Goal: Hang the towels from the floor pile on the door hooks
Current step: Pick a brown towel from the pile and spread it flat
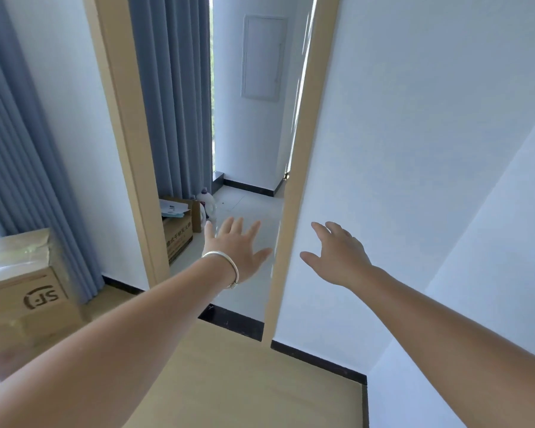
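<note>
Both hands are stretched forward with fingers spread and holding nothing: the left hand [233,248], a silver bangle [226,263] at its wrist, at frame centre before the open doorway, the right hand [337,254] just beside the tan door frame [303,168]. No towels or hooks can be seen. A cardboard box [19,288] sits at lower left.

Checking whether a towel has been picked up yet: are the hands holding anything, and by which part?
Nothing is held. The left hand and right hand are both open and empty, fingers spread; no towel is in view.

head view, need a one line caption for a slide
Both hands, left hand and right hand, reach out open and empty toward a doorway; no towels or hooks in sight.
</note>
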The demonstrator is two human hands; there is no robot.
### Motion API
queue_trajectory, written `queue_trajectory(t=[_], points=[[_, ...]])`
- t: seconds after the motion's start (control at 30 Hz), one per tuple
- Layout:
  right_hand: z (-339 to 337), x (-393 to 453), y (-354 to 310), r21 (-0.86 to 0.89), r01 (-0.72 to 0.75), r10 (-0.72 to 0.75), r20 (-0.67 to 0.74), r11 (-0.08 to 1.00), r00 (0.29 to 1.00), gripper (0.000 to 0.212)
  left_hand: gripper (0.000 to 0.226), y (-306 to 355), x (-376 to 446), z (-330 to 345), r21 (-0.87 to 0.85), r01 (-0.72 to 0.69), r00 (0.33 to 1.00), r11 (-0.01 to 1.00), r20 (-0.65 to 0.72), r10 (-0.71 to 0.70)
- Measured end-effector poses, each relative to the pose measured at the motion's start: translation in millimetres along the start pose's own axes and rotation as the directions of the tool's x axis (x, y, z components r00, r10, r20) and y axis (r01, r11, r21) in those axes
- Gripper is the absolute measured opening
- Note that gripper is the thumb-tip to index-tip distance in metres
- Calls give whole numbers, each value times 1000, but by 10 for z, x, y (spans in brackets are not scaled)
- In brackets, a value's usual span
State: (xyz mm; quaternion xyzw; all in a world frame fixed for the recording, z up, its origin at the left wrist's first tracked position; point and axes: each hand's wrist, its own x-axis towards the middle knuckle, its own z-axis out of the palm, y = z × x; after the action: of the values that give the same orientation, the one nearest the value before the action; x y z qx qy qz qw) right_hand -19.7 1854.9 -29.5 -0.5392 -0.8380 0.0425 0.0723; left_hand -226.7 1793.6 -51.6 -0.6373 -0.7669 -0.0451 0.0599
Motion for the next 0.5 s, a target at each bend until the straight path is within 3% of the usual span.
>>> queue_trajectory(t=[0.23, 0.5], points=[[416, 1204, -1001, 60, 290, -292, 33, 955, 956, 74, 72, -1088, 245, 239, 55, 294, 955, 954, 22, -295], [774, 2240, -2337, 117, 634, -643, 58, 764, 764, 73, 71, -2347, 117, 296, 114, 650, 752, 751, 39, -658]])
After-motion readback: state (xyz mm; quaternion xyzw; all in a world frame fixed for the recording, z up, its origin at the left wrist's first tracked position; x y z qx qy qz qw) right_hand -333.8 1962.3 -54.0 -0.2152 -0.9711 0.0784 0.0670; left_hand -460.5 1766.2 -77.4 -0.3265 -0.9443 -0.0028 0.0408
